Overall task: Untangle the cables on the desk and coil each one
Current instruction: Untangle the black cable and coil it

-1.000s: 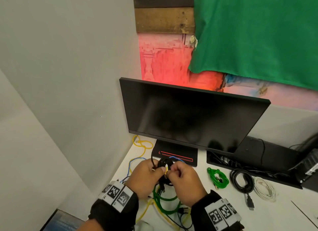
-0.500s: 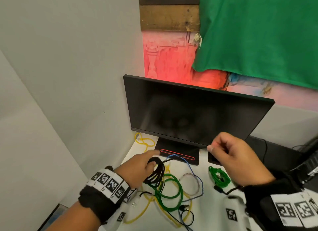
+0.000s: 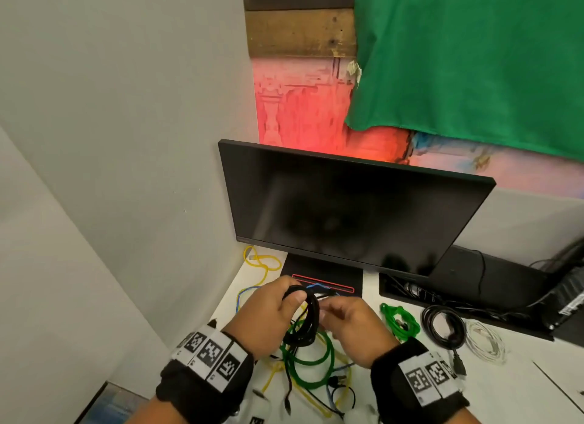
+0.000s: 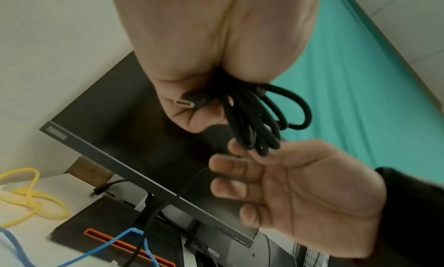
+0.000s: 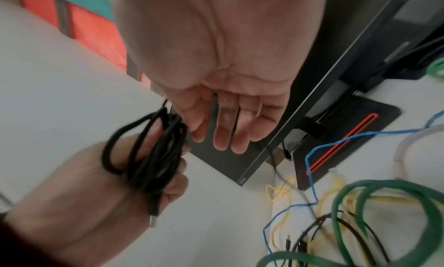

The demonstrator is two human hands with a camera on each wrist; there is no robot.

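White desk [image 3: 521, 392]: your left hand [image 3: 268, 316] is gripping the black cable coil [image 3: 308, 316]; your right hand's [image 3: 350, 325] relaxed fingers [image 5: 223, 138] are touching it.

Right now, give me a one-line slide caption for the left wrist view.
Left hand grips a black cable coil before the monitor; right hand open beneath.

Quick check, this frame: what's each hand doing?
Left hand: holds the coiled black cable.
Right hand: open, fingers relaxed, fingertips at the coil, gripping nothing.
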